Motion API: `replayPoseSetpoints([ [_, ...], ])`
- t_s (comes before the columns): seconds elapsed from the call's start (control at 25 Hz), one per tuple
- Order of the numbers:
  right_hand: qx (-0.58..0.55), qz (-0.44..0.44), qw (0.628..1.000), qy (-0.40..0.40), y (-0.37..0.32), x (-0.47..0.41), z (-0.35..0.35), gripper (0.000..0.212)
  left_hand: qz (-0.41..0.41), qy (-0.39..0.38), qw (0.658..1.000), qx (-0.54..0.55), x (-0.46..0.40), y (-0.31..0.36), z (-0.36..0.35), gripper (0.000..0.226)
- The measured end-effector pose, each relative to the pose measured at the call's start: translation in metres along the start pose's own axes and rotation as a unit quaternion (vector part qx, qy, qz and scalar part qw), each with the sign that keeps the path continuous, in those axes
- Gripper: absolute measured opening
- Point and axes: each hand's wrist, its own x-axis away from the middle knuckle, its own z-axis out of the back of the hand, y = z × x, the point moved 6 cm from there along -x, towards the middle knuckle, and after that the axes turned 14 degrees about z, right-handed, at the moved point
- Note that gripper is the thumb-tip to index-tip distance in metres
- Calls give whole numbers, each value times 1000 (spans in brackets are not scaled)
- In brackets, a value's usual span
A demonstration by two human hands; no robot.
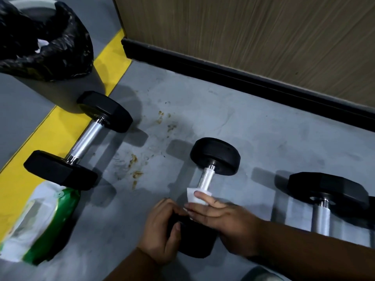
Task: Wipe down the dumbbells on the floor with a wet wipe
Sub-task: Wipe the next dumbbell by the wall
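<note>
left hand (pixel 162 230): curled round near head of middle dumbbell (pixel 207 179), likely steadying it. right hand (pixel 221 218): pinches wet wipe (pixel 195 196) round its handle for rubbing. wipe pack (pixel 40 224), second dumbbell (pixel 79 138) left; third dumbbell (pixel 326 199) right.
</note>
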Motion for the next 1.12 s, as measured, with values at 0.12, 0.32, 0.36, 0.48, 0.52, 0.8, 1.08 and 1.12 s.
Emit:
replayPoseSetpoints([
  [0.12,33,-38,999,15,30,0,22,88,22,-4,1000,1,0,-4,0,23],
  [0.32,22,-37,999,30,14,-1,11,88,21,-4,1000,-2,1,-6,-1,32],
  [0.36,11,14,1000,4,1,-1,1,87,18,-5,1000,0,1,-6,-1,30],
  [0.48,40,31,999,-17,18,-2,12,95,19,-5,1000,0,0,-7,-1,34],
  [0.52,49,-7,999,9,33,-3,23,96,22,-5,1000,-4,0,-8,0,35],
  [0.8,16,43,999,-2,4,-3,1,85,21,-6,1000,11,0,-10,0,30],
  [1.08,43,-70,994,66,29,-4,17,88,32,-8,999,14,0,-16,0,46],
  [1.12,37,-28,998,40,16,-4,7,84,31,-10,999,15,0,-15,0,47],
])
